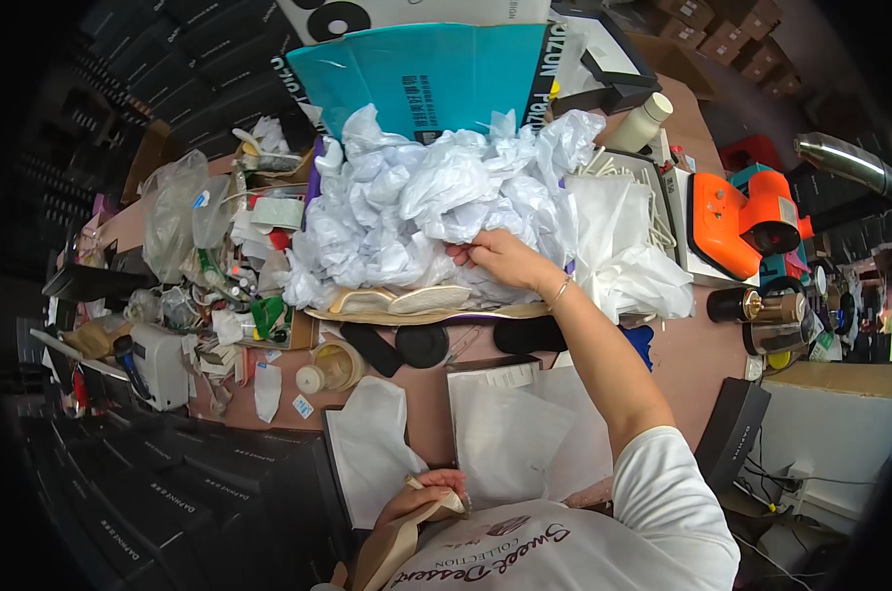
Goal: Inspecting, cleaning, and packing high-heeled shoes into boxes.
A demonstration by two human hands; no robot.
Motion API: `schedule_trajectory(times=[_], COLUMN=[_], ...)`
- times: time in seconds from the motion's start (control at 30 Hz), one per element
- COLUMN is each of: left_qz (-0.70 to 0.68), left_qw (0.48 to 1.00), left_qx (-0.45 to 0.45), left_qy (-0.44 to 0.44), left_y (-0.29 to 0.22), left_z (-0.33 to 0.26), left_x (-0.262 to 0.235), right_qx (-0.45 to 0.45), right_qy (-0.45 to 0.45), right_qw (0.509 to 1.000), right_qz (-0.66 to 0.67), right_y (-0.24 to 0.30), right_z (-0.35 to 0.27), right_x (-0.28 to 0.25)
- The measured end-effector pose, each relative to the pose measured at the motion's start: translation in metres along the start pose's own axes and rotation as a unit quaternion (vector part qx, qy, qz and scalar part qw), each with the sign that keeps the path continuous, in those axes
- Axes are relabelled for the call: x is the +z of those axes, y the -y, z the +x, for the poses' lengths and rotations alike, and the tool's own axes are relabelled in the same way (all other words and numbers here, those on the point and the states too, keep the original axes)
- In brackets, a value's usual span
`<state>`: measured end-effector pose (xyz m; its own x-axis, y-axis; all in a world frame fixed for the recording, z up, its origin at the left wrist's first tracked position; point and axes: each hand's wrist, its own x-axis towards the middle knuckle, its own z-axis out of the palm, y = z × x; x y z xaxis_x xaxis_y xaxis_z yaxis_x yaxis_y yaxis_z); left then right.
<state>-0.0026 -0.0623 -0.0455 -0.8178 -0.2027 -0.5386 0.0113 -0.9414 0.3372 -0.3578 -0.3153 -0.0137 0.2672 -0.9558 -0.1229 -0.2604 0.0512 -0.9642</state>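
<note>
Your hands are well apart. Right hand [480, 251] is at the near side of the white paper heap [456, 187], arm stretched over the desk [697, 340], palm down, fingers bent and touching the crumpled sheets. Can't tell if they pinch any; the fingertips are partly hidden in the folds. Left hand [421, 495] is low, on your side of the heap, close to your shirt [525, 552], curled around a beige item [392, 545]. It's clamped on that; the item's full shape is partly out of view, so can't name it.

Around the heap: teal panel [367, 79] standing just beyond it; beige flat pieces [429, 299] along its near edge. Nearer you than those, a black round object [421, 345], then white tissue sheets [510, 433] between the heap and your body. Tan tape roll [340, 366] near the heap, toward you and left. Left of the heap, clear plastic bags [170, 217] over mixed clutter. Right of it, an orange device [722, 222]; beyond and right, a cream bottle [638, 123], tilted in view. Stacked black boxes [170, 492] lie left of the heap on your side.
</note>
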Motion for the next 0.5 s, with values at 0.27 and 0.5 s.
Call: schedule_trajectory(times=[0.27,0.5], left_qz=[0.025,0.031], left_qw=[0.993,0.994], left_qx=[-0.096,-0.089], left_qy=[-0.061,-0.047], left_y=[-0.032,-0.029], left_z=[0.0,0.002], left_x=[0.021,0.02], right_qx=[-0.005,0.01], right_qy=[0.007,0.041], right_qw=[1.0,0.993], right_qz=[-0.012,-0.11], right_y=[-0.008,0.027], right_z=[-0.01,-0.024], right_x=[0.0,-0.001])
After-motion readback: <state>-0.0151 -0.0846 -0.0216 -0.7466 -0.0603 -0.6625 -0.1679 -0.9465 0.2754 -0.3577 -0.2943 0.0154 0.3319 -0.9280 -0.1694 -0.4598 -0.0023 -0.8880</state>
